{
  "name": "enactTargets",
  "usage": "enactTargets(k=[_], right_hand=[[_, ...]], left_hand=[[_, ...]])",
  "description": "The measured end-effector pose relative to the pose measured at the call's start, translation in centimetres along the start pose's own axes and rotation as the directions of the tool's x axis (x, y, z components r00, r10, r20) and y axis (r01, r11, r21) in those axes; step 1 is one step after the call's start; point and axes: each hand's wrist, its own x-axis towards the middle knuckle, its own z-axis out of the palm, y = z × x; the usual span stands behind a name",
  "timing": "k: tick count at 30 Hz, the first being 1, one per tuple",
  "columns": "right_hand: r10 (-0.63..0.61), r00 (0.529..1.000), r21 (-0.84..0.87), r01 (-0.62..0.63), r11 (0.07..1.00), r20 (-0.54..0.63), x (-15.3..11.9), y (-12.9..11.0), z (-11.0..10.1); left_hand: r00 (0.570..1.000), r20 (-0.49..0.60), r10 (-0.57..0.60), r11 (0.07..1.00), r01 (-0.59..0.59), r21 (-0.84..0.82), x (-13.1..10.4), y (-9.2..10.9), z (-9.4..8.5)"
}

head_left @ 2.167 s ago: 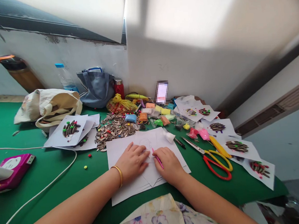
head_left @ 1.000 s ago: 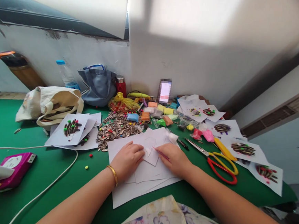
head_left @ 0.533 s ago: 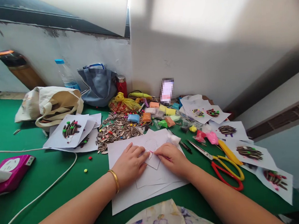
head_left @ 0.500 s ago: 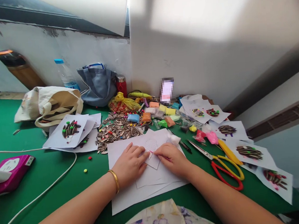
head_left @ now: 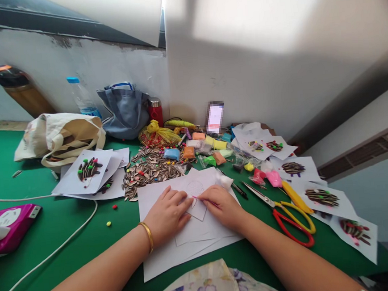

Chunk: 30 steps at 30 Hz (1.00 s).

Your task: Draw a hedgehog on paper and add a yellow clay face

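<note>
My left hand (head_left: 169,210), a gold bangle at its wrist, lies flat with fingers stretched over white paper (head_left: 159,260). Its fingertips press beside a small white piece (head_left: 194,203) on a smaller sheet bearing a faint pencil drawing (head_left: 195,188). My right hand (head_left: 223,206) pinches a thin pink stick-like tool (head_left: 196,198), whose tip meets the sheet near the left fingertips. Most of the tool is hidden in the hand. Just behind the right hand sits a lump of white clay (head_left: 226,181), partly in clear wrap.
Sunflower seeds (head_left: 152,169) are heaped behind the paper, near wrapped coloured clay (head_left: 188,152). Scissors (head_left: 274,206) and a yellow cutter (head_left: 295,196) lie to the right. Seed-covered pictures (head_left: 322,197) line the right edge, others (head_left: 90,169) the left. A white cable (head_left: 70,236) crosses the table.
The view has shifted slightly, so things on the table appear a little further left. Both hands keep nearly the same place on the paper, the pink tool still in the right one.
</note>
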Motion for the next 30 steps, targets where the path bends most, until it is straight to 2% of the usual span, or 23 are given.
enactTargets(k=[8,16,30], right_hand=[[-0.008,1.000,-0.005,0.008,1.000,0.008,0.23,0.18,0.21],[0.027,1.000,-0.047,-0.028,0.998,-0.006,0.46,-0.11,0.29],[0.031,0.999,-0.098,-0.032,0.995,-0.012,0.53,-0.50,0.30]], left_hand=[[0.999,-0.031,0.008,1.000,-0.008,-0.007,-0.17,-0.03,0.14],[1.000,0.012,0.004,1.000,-0.004,0.007,-0.10,-0.01,0.09],[1.000,-0.002,0.004,1.000,-0.004,0.006,-0.09,0.05,0.11]])
